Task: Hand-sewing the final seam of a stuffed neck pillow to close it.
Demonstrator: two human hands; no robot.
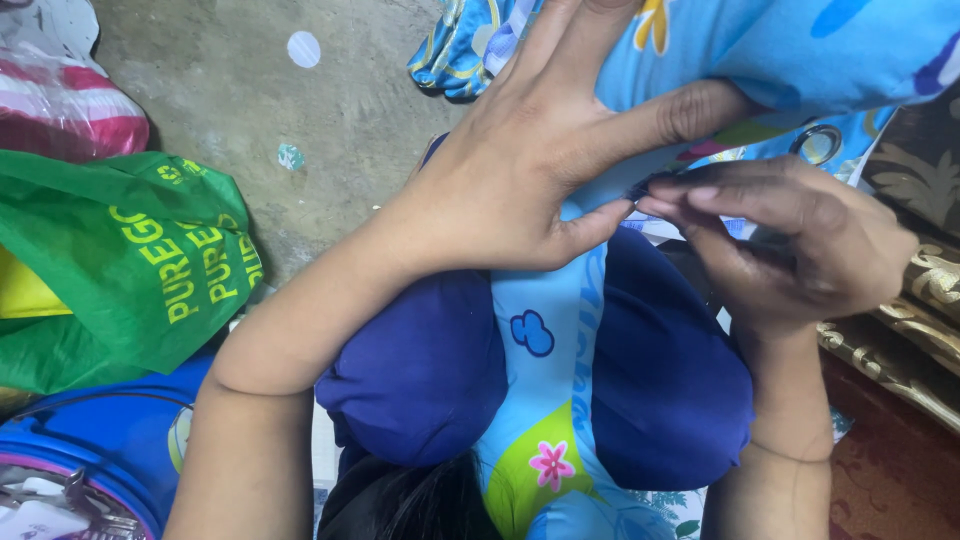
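Blue cloth (570,330) with flower and cloud pictures, stretched over two dark blue knees (420,370), right under both hands. Left hand (520,170) spread open and flat, pressing down on the cloth, thumb touching the right fingertips. Right hand (790,240) curled, fingertips pinched shut on a small dark bit at the cloth's edge, too small to tell what. Green bag (130,260) far off to the left on the grey floor (300,120). Metal ring (818,143) in the cloth just above the right hand.

Green plastic bag (130,260) with yellow lettering at left, on bare concrete floor (300,130). Red-and-white striped bag (60,110) above it. Blue round container (110,440) at lower left. Brown-and-gold patterned fabric (925,290) at right.
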